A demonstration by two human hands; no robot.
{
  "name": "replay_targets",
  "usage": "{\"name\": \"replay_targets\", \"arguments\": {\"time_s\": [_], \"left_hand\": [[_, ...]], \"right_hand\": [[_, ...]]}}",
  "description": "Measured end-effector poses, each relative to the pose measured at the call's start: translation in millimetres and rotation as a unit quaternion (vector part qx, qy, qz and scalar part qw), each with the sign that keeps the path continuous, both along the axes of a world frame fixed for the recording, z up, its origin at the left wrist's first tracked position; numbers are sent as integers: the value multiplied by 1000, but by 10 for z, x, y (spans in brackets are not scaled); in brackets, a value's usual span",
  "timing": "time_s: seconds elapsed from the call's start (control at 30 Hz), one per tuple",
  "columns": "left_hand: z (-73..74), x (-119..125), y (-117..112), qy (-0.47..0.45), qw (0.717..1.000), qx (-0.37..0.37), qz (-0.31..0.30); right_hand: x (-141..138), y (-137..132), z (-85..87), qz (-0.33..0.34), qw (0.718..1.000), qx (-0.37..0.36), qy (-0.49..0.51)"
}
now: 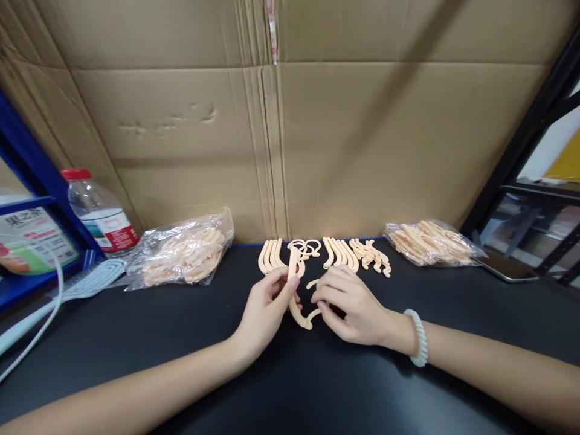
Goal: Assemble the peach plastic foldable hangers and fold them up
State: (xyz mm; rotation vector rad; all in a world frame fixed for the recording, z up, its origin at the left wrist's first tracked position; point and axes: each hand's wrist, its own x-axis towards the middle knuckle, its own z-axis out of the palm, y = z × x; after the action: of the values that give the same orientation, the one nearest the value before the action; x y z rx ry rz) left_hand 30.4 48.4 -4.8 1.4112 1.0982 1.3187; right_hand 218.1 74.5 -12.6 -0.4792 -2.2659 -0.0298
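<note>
My left hand (pixel 272 302) is closed around a beige curved hanger arm (pixel 296 311), held tilted upward with its bent end low. My right hand (pixel 348 302) pinches a thin curved hook (pixel 313 313), mostly hidden behind the fingers; its lower end meets the bent end of the hanger arm. Whether the two are joined I cannot tell. Behind my hands lie a row of hanger arms (pixel 270 257) on the left, several hooks (pixel 312 246) in the middle, another row of hanger arms (pixel 341 254), and small wavy pieces (pixel 372 256) to the right.
Clear bags of beige parts lie at the back left (pixel 185 251) and back right (pixel 430 243). A red-capped bottle (pixel 102 211), a pale blue hairbrush (pixel 93 281) and a white cable (pixel 54 317) are on the left. Cardboard (pixel 385 121) walls off the black table (pixel 290 386).
</note>
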Motion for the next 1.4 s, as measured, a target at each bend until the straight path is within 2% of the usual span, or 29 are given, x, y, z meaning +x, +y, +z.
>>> {"name": "replay_targets", "arguments": {"time_s": [0.07, 0.13, 0.23, 0.3, 0.4, 0.5, 0.7, 0.8, 0.9, 1.0, 1.1, 1.23, 1.3, 1.4], "left_hand": [[14, 1, -6, 7, 1000, 10, -1], [21, 0, -8, 19, 1000, 20, -7], [11, -7, 4, 29, 999, 22, -9], [3, -11, 11, 28, 999, 14, -1], [10, -13, 2, 31, 999, 11, 7], [22, -14, -22, 34, 999, 28, 9], [-34, -26, -9, 35, 999, 28, 5], [-47, -24, -6, 53, 998, 31, -4], [-39, -34, -12, 113, 992, 60, 5], [-30, -77, 6, 229, 964, 135, 13], [-18, -137, 50, 351, 915, 199, 21], [2, -175, 90, 477, 846, 236, 42], [3, -171, 90, 499, 833, 236, 39], [-1, -150, 66, 515, 828, 218, 31]], "right_hand": [[-16, -30, 15, -1, 994, -82, 77], [-37, -48, 20, 16, 973, -186, 137], [-67, -33, 2, 99, 920, -331, 184], [-79, -6, -17, 135, 888, -389, 204], [-87, 23, -40, 147, 859, -426, 245], [-95, 18, -41, 144, 842, -435, 284], [-116, 2, -23, 69, 826, -452, 329], [-124, 33, -45, 57, 810, -483, 327], [-126, 52, -63, 76, 801, -528, 273], [-120, 41, -63, 98, 802, -546, 221], [-106, 34, -71, 98, 800, -557, 198], [-88, 57, -91, 96, 794, -579, 159], [-83, 67, -84, 85, 792, -591, 129], [-84, 65, -56, 69, 798, -592, 86]]}}
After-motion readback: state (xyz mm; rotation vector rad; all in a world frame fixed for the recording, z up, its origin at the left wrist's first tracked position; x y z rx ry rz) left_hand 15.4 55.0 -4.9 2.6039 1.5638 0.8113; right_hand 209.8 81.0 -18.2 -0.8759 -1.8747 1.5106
